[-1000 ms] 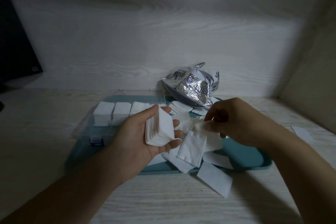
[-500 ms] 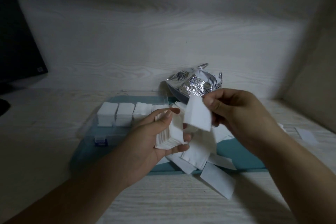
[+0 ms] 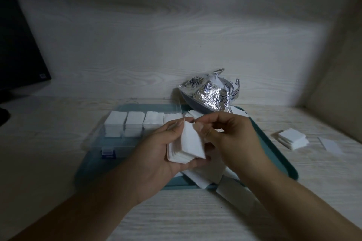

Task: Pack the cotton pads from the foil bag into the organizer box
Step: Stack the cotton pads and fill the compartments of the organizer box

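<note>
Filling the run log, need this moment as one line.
left hand: holds pad stack | right hand: sets pad on stack | organizer box: four slots filled | foil bag: behind, on tray

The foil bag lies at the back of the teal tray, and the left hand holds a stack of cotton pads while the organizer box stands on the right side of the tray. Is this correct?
Not quite. The head view shows the organizer box on the left side of the teal tray, not the right. The rest holds: the foil bag lies at the back of the tray, and the left hand holds a stack of cotton pads.
</note>
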